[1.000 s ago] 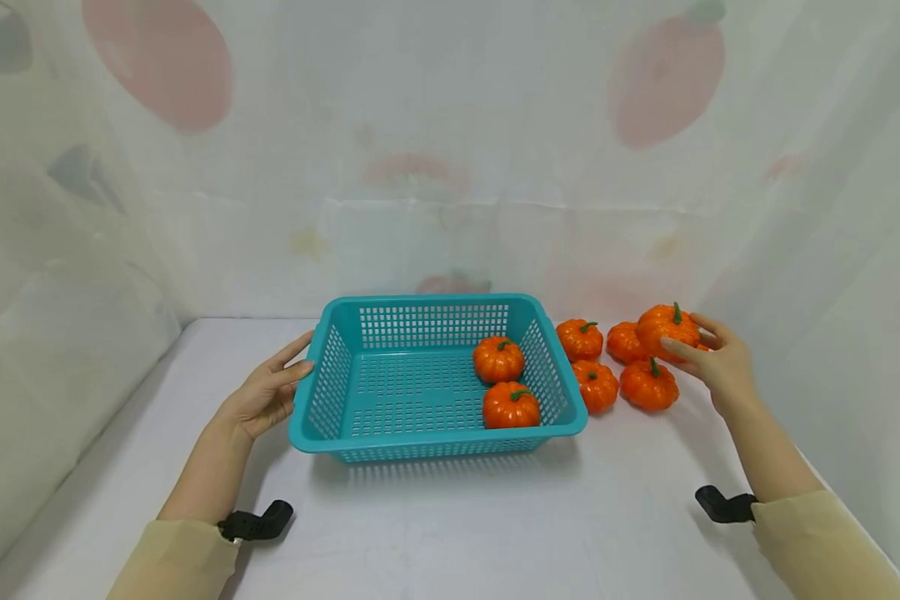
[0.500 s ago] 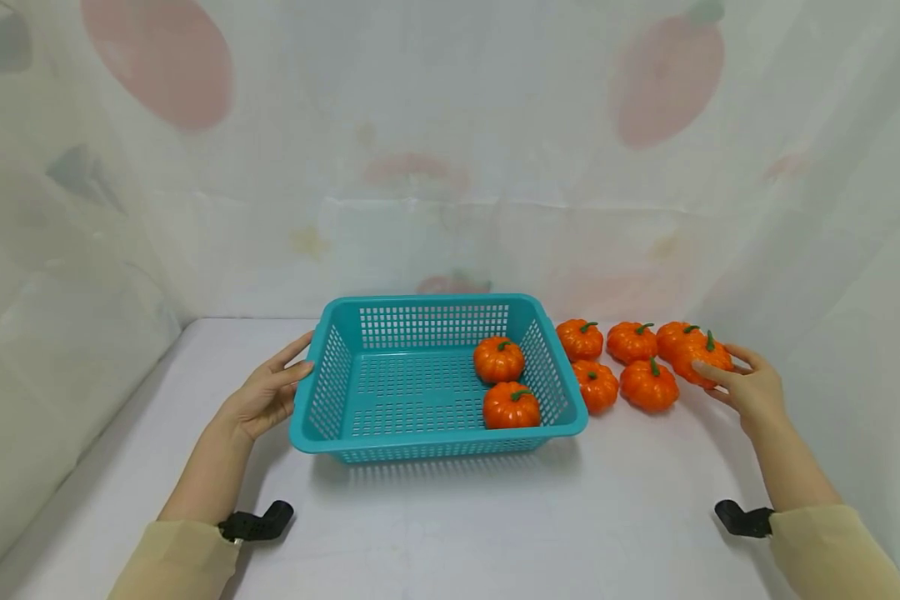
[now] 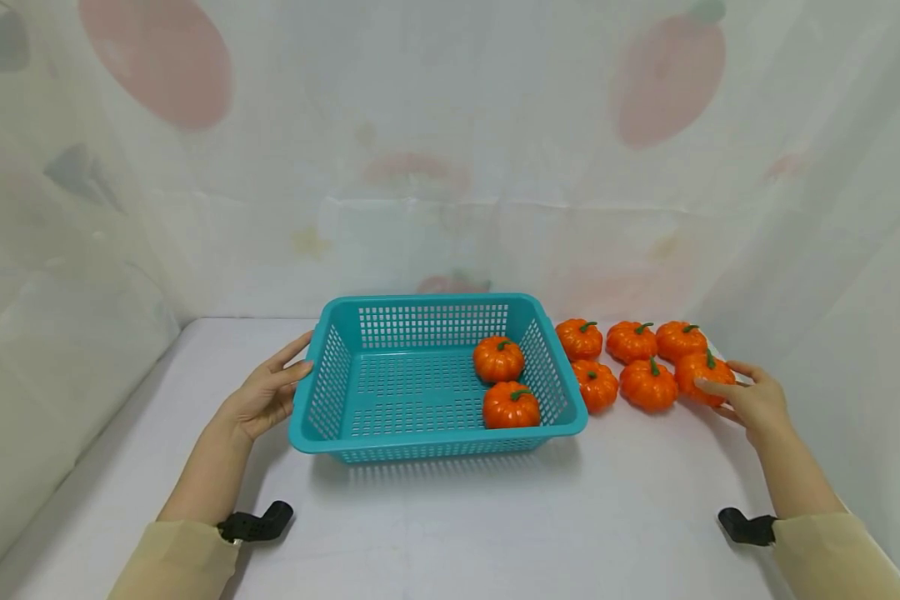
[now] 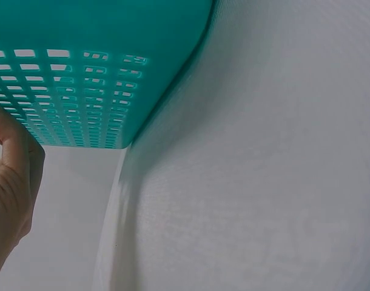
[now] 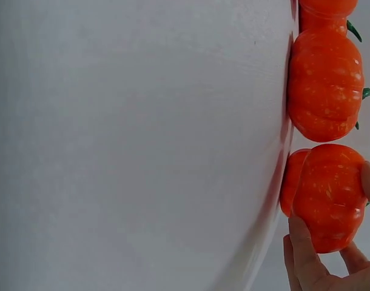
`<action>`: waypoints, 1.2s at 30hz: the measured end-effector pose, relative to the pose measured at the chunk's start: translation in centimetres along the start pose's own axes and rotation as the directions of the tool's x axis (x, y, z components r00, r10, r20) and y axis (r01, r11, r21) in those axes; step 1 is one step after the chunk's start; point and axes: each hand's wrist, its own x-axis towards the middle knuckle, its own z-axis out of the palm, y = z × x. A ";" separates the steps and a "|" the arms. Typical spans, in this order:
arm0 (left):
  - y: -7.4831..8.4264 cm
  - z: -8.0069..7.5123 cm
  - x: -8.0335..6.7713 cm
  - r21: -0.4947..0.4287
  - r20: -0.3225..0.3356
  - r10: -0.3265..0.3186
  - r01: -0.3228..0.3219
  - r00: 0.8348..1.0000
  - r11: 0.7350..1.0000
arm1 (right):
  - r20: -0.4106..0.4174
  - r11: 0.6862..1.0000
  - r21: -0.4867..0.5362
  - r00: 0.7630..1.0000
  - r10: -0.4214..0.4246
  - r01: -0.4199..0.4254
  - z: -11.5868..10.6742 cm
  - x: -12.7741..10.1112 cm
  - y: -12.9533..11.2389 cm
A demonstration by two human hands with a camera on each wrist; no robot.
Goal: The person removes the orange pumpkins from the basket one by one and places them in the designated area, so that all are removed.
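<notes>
My left hand [image 3: 268,390] touches the left side of a turquoise plastic basket [image 3: 438,439], its thumb and fingertips right at the rim. The left wrist view shows that hand beside the slotted basket wall [image 4: 79,30]. Two small orange pumpkins [image 3: 512,406] with green stems lie in the right part of the basket. My right hand [image 3: 756,402] holds another pumpkin [image 3: 701,375] low over the table, thumb on the near side and fingers around its right. In the right wrist view, the fingers [image 5: 305,251] and thumb wrap this pumpkin [image 5: 330,197] from the lower right.
Right of the basket, several more pumpkins stand close together in two rows, among them a front one [image 3: 648,385] and a back one [image 3: 681,340]. A white table [image 3: 450,533] lies beneath, with a printed pale curtain [image 3: 450,125] behind and at the sides.
My right hand has carried its pumpkin rightward, then down and toward me, to the right end of the front row. The left hand and the basket have stayed in place.
</notes>
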 end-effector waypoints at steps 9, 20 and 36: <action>-0.2 -0.3 0.2 0.005 0.016 0.009 -0.009 1.000 1.000 | 0.001 0.995 -0.079 0.998 0.058 -0.058 -0.2 0.0 0.4; -0.3 -0.6 0.3 0.022 0.015 0.012 -0.012 1.000 1.000 | 0.027 0.989 -0.105 0.994 0.105 -0.101 -0.3 0.4 0.7; -0.3 -0.4 0.2 0.006 -0.010 0.013 -0.013 1.000 1.000 | 0.047 0.988 -0.103 0.992 0.117 -0.112 -0.4 0.6 0.5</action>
